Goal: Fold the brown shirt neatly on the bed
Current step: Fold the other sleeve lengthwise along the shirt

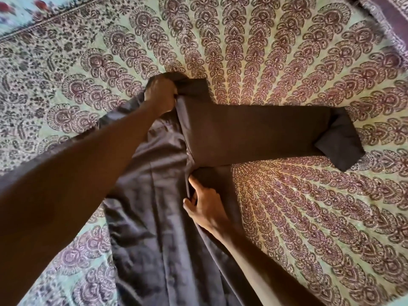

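Left hand [160,93] is gripping the shirt [159,217] up top, right hand [205,204] is pinching its side. They're stretching the fold line straight.

The view is filled by a bed [309,228], over which a printed bedspread [276,51] is spread. Its pale green ground is covered with maroon feather-like motifs, set in rows that fan outward from near the middle. Toward the upper left the fan is bounded by a band of smaller leaf motifs [44,54] (darker and denser) and a narrow border stripe [44,19]. Beyond it a light cloth with red flowers [13,7] is seen. At the upper right a dark purplish cloth with a frayed edge [390,16] is laid. Soft, even light is cast throughout.
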